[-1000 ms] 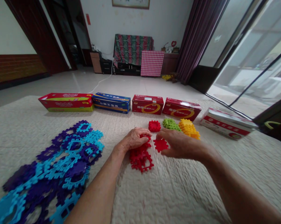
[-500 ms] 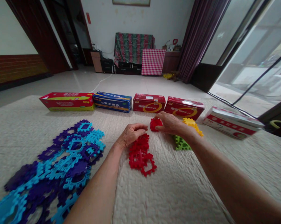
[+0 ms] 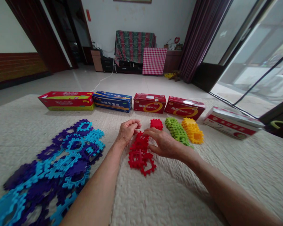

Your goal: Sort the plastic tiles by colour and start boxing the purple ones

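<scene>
My left hand (image 3: 128, 131) rests curled on the quilted cloth (image 3: 169, 194) at the upper left of a loose heap of red notched plastic tiles (image 3: 140, 155); nothing shows in its fingers. My right hand (image 3: 163, 143) lies over the heap's right side, fingers reaching onto the top red tiles. Just beyond stands a small stack of red tiles (image 3: 156, 124). A row of green tiles (image 3: 178, 130) and a stack of yellow tiles (image 3: 192, 130) lie to the right of it.
A wide spread of purple and blue tiles (image 3: 59, 163) covers the cloth at the left. Several flat cartons (image 3: 149, 103) line the far edge, with one more white and red carton (image 3: 233, 122) at the right. Beyond lies a tiled floor.
My right hand has drawn back from the small red stack to the red heap. The green tiles now show as a row beside the yellow ones. My left hand shifted slightly away.
</scene>
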`<action>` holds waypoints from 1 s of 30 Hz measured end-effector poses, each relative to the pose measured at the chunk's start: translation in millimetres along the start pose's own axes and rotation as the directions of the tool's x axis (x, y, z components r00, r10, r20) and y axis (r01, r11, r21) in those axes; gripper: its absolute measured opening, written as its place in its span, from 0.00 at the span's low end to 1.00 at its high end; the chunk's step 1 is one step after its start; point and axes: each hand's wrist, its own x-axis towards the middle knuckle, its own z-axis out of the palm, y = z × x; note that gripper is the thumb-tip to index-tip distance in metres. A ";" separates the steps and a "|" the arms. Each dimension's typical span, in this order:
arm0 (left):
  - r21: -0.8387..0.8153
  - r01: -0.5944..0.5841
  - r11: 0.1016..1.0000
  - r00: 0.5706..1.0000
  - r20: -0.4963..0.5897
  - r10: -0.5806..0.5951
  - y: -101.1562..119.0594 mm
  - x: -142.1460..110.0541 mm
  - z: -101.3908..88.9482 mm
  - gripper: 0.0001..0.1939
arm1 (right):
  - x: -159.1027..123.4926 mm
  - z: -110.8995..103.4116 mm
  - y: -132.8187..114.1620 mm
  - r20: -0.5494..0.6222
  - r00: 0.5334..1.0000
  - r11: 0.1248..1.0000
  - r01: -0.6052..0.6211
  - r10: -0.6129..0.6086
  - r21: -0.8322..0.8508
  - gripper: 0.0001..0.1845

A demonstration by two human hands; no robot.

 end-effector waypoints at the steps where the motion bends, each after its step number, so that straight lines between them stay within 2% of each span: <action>1: 0.002 -0.001 1.000 1.000 -0.005 0.001 -0.3 0.3 0.4 0.11 | 1.7 5.1 -0.6 0.002 1.000 1.000 0.011 -0.011 0.011 0.20; 7: -0.018 0.006 1.000 0.999 -0.041 -0.007 -0.6 3.5 -0.6 0.11 | 8.1 21.7 -11.8 -0.039 0.997 0.996 0.063 -0.060 0.069 0.11; 12: -0.089 0.007 0.996 0.999 -0.045 -0.011 0.7 3.9 -2.3 0.11 | 8.7 26.0 -16.3 -0.074 0.994 0.983 0.091 -0.080 0.157 0.09; 14: -0.080 0.010 0.997 0.999 -0.041 -0.014 0.5 3.5 -2.5 0.11 | 8.9 26.5 -16.3 -0.088 0.995 0.977 0.060 -0.042 0.205 0.09; 17: -0.071 0.014 0.997 0.999 -0.045 -0.017 -0.2 3.1 -2.2 0.11 | 10.0 23.5 -16.0 -0.106 0.991 0.954 -0.044 0.079 0.296 0.09; 21: -0.072 0.002 0.997 0.999 -0.042 -0.005 -1.3 3.9 -2.2 0.11 | 11.0 9.9 -10.9 -0.192 0.949 0.913 -0.167 0.252 0.372 0.09; 23: -0.068 -0.004 0.998 0.999 -0.041 0.002 -1.9 4.7 -2.5 0.11 | 10.0 1.5 -6.1 -0.184 0.940 0.911 -0.210 0.288 0.355 0.10; 27: -0.048 0.001 0.999 0.999 -0.045 -0.003 -2.2 5.3 -2.9 0.11 | 5.2 -8.0 2.2 -0.039 0.946 0.927 -0.307 0.323 0.216 0.10; 30: -0.043 0.004 0.999 0.999 -0.043 -0.006 -1.5 4.5 -2.8 0.11 | 1.6 -7.6 3.8 -0.041 0.943 0.942 -0.327 0.331 0.080 0.11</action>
